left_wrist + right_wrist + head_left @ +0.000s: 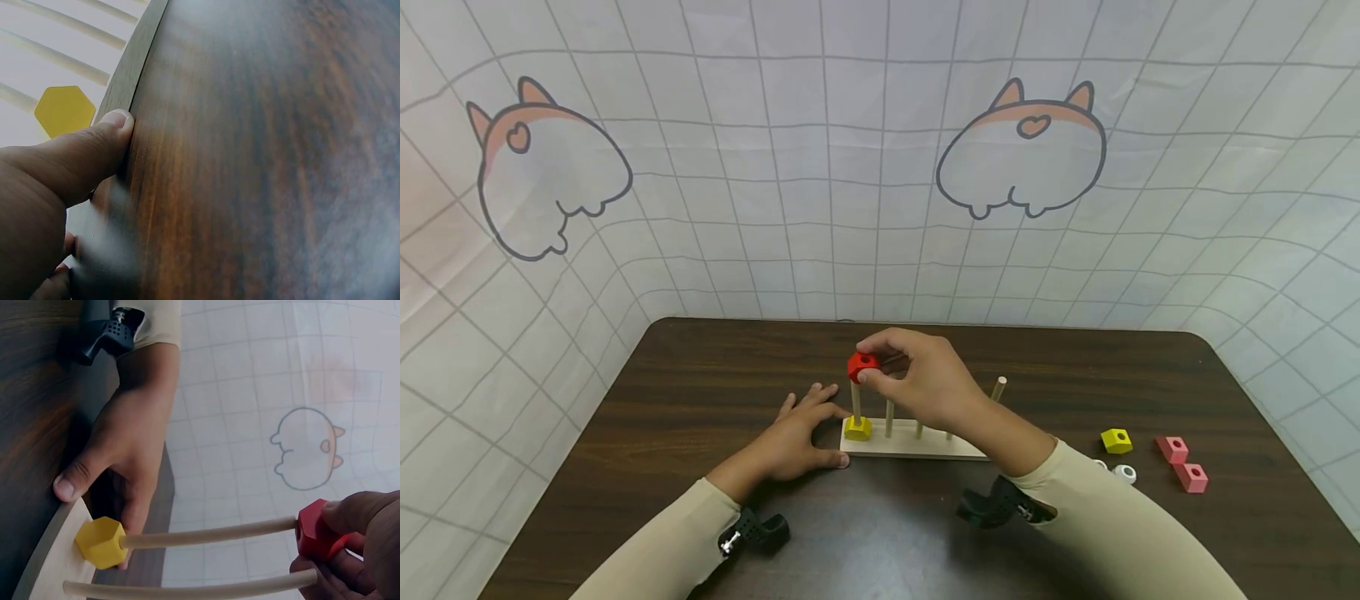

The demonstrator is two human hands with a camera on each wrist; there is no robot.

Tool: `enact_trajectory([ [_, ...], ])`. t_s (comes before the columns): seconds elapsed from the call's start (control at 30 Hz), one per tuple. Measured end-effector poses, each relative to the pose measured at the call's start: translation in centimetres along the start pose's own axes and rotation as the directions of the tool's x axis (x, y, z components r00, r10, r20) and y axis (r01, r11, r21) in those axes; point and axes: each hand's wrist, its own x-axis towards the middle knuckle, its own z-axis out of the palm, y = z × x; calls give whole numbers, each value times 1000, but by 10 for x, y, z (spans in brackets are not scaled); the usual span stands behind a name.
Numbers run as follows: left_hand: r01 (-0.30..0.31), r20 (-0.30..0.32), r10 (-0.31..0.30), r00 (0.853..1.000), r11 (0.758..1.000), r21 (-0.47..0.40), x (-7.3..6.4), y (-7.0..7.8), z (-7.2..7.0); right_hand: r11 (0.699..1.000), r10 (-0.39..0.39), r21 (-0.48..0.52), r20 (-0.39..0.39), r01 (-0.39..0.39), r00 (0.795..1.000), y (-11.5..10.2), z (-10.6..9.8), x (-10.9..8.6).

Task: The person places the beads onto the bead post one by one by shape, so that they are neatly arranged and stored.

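Observation:
My right hand (928,383) pinches a red hexagonal block (862,365) with a hole through it. The block meets the top of the leftmost peg (209,535); whether the peg tip is inside the hole, I cannot tell. Below it, a yellow hexagonal block (857,429) sits around that peg's foot, on a pale wooden peg board (917,446). My left hand (801,437) grips the board's left end, thumb (115,125) against the front edge and index finger at the back. Its other fingers spread over the table.
Several upright pegs stand along the board, partly behind my right arm. To the right on the dark table (700,367) lie a yellow block (1117,441), two pink blocks (1191,477) and white pieces (1124,473) partly behind my sleeve. A patterned white curtain (880,183) hangs behind.

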Motion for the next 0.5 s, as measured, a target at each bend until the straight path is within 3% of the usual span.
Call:
enact_trajectory([
  [0.5,0,-3,0,1000,1000,-9,1,0,0,999,35,-15,-43,-35,998,-10,15,-1],
])
